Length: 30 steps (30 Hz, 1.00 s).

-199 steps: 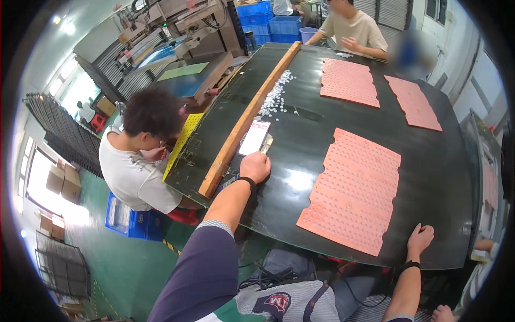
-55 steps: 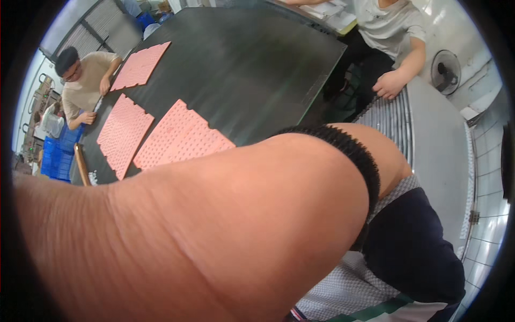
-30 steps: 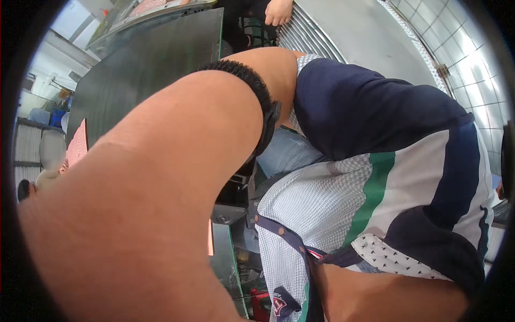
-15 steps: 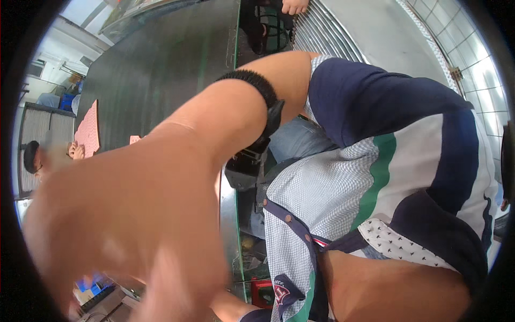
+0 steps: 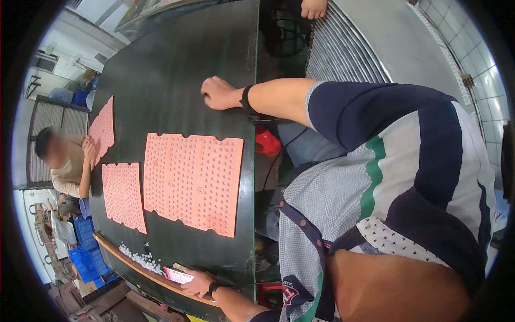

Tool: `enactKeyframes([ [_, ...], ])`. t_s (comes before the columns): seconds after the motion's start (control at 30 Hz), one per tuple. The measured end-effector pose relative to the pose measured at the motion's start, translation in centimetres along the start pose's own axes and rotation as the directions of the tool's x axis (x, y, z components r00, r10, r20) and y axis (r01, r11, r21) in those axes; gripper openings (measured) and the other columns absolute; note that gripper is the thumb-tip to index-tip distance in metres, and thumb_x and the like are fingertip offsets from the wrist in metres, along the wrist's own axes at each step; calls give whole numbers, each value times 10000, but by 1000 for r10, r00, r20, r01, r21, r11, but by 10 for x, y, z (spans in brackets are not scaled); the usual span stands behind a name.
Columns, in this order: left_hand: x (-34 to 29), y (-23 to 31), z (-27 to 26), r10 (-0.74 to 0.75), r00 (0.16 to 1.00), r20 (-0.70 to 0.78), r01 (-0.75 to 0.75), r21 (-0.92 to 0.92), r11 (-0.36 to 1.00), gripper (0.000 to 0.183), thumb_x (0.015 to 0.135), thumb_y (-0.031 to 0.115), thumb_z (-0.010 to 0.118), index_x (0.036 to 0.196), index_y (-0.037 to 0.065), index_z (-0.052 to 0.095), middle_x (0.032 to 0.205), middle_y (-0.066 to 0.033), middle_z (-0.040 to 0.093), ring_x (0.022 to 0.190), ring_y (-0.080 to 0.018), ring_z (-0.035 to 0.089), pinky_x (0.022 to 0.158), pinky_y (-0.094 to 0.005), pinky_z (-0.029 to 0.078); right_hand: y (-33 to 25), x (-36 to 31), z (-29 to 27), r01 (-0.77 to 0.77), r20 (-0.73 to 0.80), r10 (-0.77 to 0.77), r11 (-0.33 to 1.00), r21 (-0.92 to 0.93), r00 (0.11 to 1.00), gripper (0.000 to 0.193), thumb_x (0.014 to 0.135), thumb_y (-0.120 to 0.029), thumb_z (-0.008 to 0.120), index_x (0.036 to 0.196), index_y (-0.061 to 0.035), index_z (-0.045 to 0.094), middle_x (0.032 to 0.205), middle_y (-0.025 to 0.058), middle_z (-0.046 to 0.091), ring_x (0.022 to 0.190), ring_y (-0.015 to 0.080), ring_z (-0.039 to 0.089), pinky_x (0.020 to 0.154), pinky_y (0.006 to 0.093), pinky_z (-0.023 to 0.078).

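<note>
Left hand (image 5: pixel 197 283) against a phone (image 5: pixel 178 276), right hand (image 5: pixel 220 94) over the dark table (image 5: pixel 177 59).
Right fingers loosely curled; left grip cannot be told. Between them, nearer, a large pink sheet (image 5: pixel 193 182); farther, a smaller sheet (image 5: pixel 123 196), white beads (image 5: pixel 139 258) at left along a wooden bar (image 5: pixel 120 251); farthest, a co-worker (image 5: pixel 68 174).

Grey checked shirt (image 5: pixel 322 180) with navy sleeves (image 5: pixel 370 110), green and white bands (image 5: pixel 377 161), crest badge (image 5: pixel 291 294), black wristbands (image 5: pixel 245 99)
</note>
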State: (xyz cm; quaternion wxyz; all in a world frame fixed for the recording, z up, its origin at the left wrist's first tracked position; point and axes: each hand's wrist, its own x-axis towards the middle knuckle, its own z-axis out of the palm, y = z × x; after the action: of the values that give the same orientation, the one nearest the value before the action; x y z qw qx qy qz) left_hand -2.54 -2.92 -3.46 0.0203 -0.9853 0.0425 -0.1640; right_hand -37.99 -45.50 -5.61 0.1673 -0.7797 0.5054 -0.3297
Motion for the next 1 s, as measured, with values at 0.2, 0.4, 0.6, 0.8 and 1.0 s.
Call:
enactKeyframes([
  [0.2,-5,-6,-19,-43,998,50,50,-149,988,546,858,392,482,1239,2,513,1133,-201,600,1065,-354,557,864,-517,405,-6,-2,18,55,-34,-58,995,-82,998,228,775,-201,557,928,-44,619,1032,133,550,1023,317,494,886,444,412],
  [0.4,-4,3,-7,343,933,-103,-333,107,937,509,882,428,493,1190,27,550,999,-147,642,952,-338,557,731,-491,413,-7,-1,6,44,-8,-44,996,-76,999,246,787,-207,542,925,-23,629,1041,153,546,1027,327,491,901,453,409],
  [0.6,5,-12,6,421,903,-79,-413,101,905,570,880,490,486,1210,26,506,1037,-149,621,986,-346,544,763,-508,400,-9,-7,12,52,-15,-53,997,-58,998,237,788,-195,543,930,-26,630,1038,150,546,1023,323,491,899,448,409],
  [0.8,8,-18,-9,133,988,74,-133,-11,991,572,881,514,457,1117,1,547,1097,-156,561,1083,-338,495,848,-537,393,-1,-4,17,91,-124,-101,992,-89,987,135,769,-144,567,847,-43,610,970,118,556,968,309,505,855,419,418],
  [1.0,5,-34,-3,220,975,45,-219,-26,975,649,890,568,410,1231,26,514,1244,-156,483,1220,-324,396,934,-562,326,-8,-2,16,106,-123,-119,988,-112,985,126,770,-150,563,827,-45,602,953,119,548,953,309,503,844,422,419],
])
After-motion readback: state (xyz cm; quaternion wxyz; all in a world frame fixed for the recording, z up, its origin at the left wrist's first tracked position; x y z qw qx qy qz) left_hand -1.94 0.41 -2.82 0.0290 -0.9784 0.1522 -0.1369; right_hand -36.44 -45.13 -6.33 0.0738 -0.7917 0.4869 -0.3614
